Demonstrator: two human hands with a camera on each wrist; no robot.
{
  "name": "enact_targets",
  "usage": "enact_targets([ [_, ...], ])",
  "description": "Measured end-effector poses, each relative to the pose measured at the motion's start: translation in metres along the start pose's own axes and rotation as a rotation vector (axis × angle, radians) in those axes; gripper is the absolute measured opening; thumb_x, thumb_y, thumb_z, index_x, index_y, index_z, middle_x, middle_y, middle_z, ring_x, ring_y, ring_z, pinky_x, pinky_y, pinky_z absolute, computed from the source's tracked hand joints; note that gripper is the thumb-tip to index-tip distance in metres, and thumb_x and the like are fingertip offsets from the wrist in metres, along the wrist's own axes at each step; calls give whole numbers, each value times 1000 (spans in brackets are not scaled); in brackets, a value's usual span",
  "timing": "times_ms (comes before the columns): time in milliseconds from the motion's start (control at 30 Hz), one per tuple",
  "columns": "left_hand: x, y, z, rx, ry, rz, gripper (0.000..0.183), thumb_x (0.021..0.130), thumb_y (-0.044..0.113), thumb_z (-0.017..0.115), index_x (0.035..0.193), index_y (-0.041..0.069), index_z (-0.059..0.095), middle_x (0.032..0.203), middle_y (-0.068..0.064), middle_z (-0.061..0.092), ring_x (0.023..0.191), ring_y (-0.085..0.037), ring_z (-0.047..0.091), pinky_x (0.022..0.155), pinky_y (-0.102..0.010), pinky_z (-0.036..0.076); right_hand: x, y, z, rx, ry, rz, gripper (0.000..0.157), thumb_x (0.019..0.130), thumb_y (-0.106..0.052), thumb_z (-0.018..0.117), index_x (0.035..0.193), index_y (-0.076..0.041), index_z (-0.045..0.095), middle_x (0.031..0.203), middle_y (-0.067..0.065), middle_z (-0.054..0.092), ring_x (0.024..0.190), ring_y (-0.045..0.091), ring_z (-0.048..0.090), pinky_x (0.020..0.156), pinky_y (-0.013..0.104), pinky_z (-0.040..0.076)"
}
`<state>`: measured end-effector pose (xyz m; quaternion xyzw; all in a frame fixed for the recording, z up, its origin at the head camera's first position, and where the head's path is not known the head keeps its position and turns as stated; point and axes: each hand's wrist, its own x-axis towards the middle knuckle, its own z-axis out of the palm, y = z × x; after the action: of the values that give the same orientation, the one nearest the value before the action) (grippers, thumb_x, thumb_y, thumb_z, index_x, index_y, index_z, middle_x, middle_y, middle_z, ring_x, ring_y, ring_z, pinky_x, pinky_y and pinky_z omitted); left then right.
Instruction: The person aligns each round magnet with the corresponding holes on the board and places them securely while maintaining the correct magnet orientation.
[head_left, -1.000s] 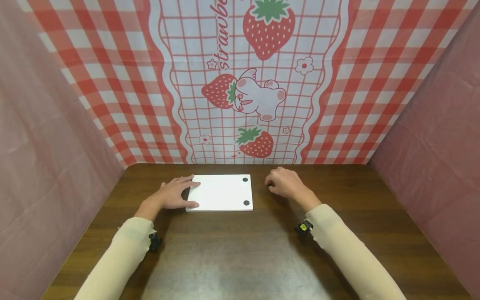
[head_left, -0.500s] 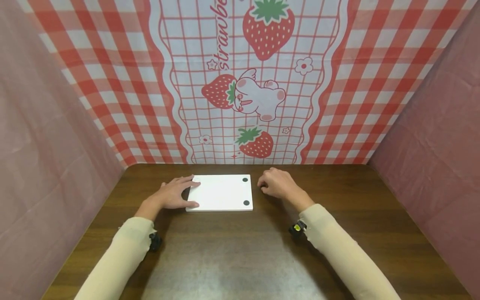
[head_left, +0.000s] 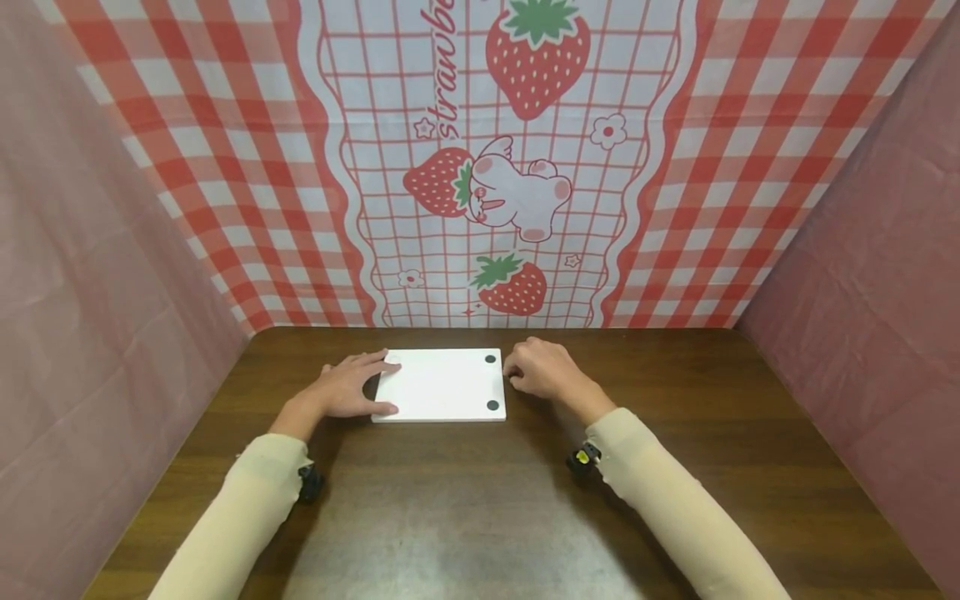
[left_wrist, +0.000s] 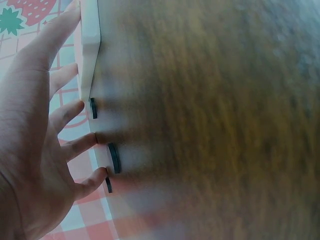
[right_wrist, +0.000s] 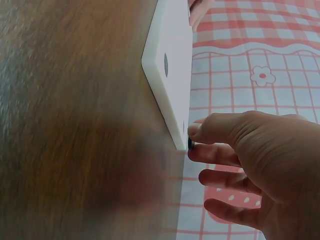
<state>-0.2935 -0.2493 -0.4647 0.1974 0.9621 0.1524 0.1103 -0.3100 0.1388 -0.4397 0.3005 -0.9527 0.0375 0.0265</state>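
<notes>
A white rectangular board (head_left: 442, 387) lies flat on the table, with dark round spots at its two right corners. My left hand (head_left: 347, 387) rests at its left end, fingers spread and fairly straight, thumb and index fingertip over the board. Several thin black discs (left_wrist: 114, 158) lie on the table by the fingers of that hand in the left wrist view; the head view hides them. Just off the board's right edge is my right hand (head_left: 546, 371), which pinches a small black disc (right_wrist: 191, 144) between thumb and index finger, close to the far right corner.
A brown wooden table (head_left: 465, 508) carries everything. Behind it hangs a red and white checked cloth (head_left: 247, 167) with strawberry prints. Pink cloth walls (head_left: 862, 275) close off both sides. Small black wrist devices (head_left: 310, 482) are on both sleeves.
My right hand has moved left, from well off the board to right beside its right edge. The left hand and the board have stayed in place.
</notes>
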Motion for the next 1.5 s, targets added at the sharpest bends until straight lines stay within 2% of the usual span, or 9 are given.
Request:
enact_targets([
  [200, 0, 0, 0, 1, -2, 1, 96, 96, 71, 77, 173, 24, 47, 189, -16, 27, 171, -57, 27, 123, -97, 17, 4, -8, 2, -2, 5, -11, 16, 99, -17, 83, 112, -21, 91, 113, -1, 87, 108, 25, 76, 86, 46, 67],
  [367, 0, 0, 0, 1, -2, -2, 96, 95, 72, 77, 173, 25, 47, 189, -16, 28, 171, -57, 27, 123, -97, 16, 7, -13, 3, -25, 34, -44, 11, 98, -17, 85, 107, -21, 91, 104, -1, 85, 98, 23, 74, 78, 42, 64],
  [567, 0, 0, 0, 1, -1, -1, 96, 95, 72, 77, 173, 25, 47, 189, -16, 28, 171, -57, 27, 123, -97, 16, 10, -20, 3, -20, 35, -39, 13, 99, -19, 85, 110, -21, 91, 108, 0, 86, 102, 23, 75, 80, 42, 65],
  [767, 0, -1, 1, 1, -1, 0, 96, 96, 71, 77, 173, 25, 46, 189, -16, 27, 171, -58, 26, 123, -97, 16, 13, -27, 4, -3, 23, -40, 12, 97, -18, 85, 108, -21, 91, 106, -2, 87, 101, 23, 74, 76, 40, 64],
  [1067, 0, 0, 1, 6, -2, -5, 97, 95, 72, 77, 173, 24, 46, 189, -16, 27, 171, -57, 26, 123, -97, 16, 16, -35, 4, 10, 27, -73, 13, 98, -18, 84, 109, -20, 91, 114, -2, 88, 105, 23, 75, 78, 39, 65],
  [1500, 0, 0, 0, 16, 7, -3, 95, 95, 70, 78, 173, 24, 47, 189, -16, 28, 171, -58, 27, 122, -97, 18, 20, -44, 4, 26, -4, -76, 13, 98, -17, 85, 109, -19, 91, 113, 1, 87, 105, 24, 75, 78, 42, 65],
])
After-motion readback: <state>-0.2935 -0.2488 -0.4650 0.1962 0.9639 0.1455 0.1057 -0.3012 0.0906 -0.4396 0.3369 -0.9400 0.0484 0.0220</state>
